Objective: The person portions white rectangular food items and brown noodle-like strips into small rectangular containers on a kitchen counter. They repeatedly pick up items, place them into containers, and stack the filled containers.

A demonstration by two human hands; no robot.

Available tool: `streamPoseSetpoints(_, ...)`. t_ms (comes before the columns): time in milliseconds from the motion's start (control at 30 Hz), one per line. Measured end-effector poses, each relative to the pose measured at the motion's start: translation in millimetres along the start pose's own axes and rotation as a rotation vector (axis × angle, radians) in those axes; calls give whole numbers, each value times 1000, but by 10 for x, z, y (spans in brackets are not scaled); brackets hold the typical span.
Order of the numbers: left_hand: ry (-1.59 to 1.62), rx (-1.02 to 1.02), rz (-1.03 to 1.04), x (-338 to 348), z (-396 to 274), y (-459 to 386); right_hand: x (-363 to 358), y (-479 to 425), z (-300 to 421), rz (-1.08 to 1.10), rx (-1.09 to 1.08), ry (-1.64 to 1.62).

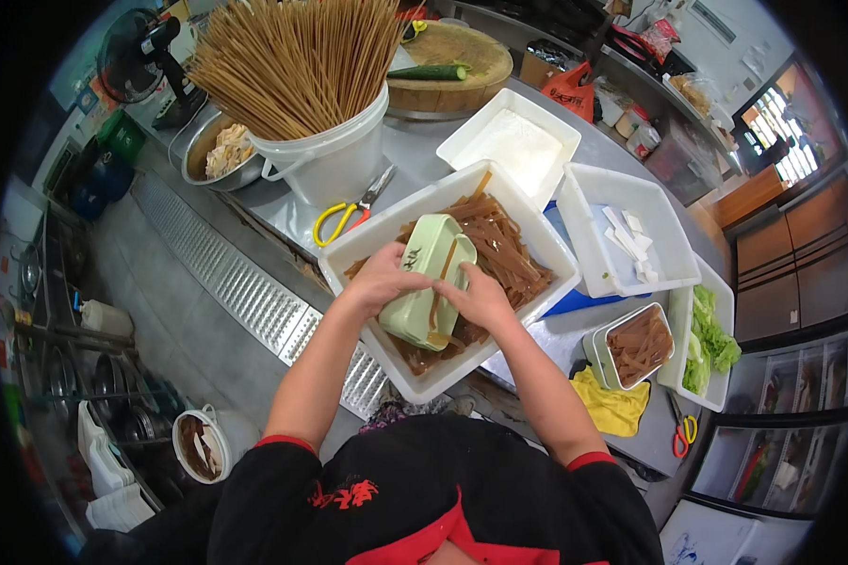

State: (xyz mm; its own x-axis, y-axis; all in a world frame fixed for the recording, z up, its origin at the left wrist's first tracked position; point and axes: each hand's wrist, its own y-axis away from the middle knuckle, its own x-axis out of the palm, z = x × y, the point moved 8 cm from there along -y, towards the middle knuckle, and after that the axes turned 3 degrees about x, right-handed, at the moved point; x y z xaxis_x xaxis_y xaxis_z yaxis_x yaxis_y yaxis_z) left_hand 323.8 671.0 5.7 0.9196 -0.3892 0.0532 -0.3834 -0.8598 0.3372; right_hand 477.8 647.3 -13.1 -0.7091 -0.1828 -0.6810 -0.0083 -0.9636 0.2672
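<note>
Both my hands hold a light green plastic container, tilted on its side over a large white plastic tub (413,385). My left hand (381,279) grips its left side, which bears writing. My right hand (479,293) has its fingers on the right rim of the green container (413,314). A brown strip lies across its opening; how much it holds inside is hard to tell. Wide, wet brown noodle-like strips (502,247) fill the tub around and beneath it. Yellow-handled scissors (353,212) lie just beyond the tub's left corner.
A white bucket (339,162) of wooden skewers stands behind the scissors. Rightward are a white tray (509,145), a bin with white pieces (590,240), a small container of brown strips (639,346), a bin of lettuce (710,339) and a yellow cloth (611,406). A cucumber (427,73) lies on a round chopping block (466,53).
</note>
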Motion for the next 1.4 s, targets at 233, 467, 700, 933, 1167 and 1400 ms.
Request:
streamPoseSetpoints(233, -542, 350, -114, 59, -479, 168, 43, -96, -219, 24, 139, -703)
streamPoseSetpoints(467, -684, 546, -224, 35, -993, 578, 21, -93, -198, 220, -23, -103)
streamPoseSetpoints(700, -763, 817, -360, -207, -1264, 869, -71, -41, 4, 151, -236, 714)
streamPoseSetpoints(933, -1069, 921, -285, -52, -951, 1163, -485, -506, -617, -70, 113, 596)
streamPoseSetpoints(1167, -1356, 1018, -181, -35, -591, 1275, -277, -544, -447, 126, 298, 603)
streamPoseSetpoints(1400, -1407, 926, 7, -136, -375, 1236, -302, -696, -419, -39, 236, 575)
